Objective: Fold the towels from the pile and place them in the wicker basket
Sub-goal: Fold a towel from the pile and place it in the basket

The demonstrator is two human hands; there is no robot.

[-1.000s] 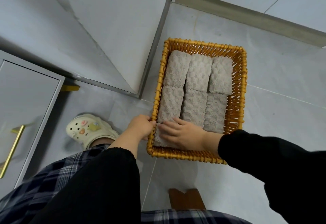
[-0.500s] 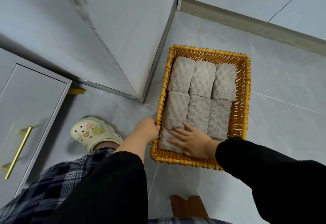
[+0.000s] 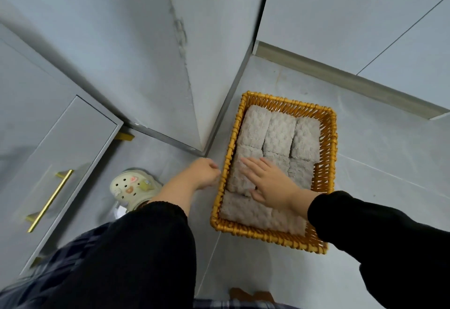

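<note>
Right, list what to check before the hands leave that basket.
1. Towels folded and inside the basket: ok.
2. Right hand flat on a towel, gripping nothing: ok.
3. Left hand free of the basket rim: cannot tell, blurred beside it.
4. Basket flat on the floor: ok.
5. No towels left to fold: cannot tell, none show outside the basket.

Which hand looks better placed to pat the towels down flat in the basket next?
Right. The right hand lies flat on the folded towels inside the wicker basket, fingers spread. The left hand is curled outside the basket's left rim.
</note>
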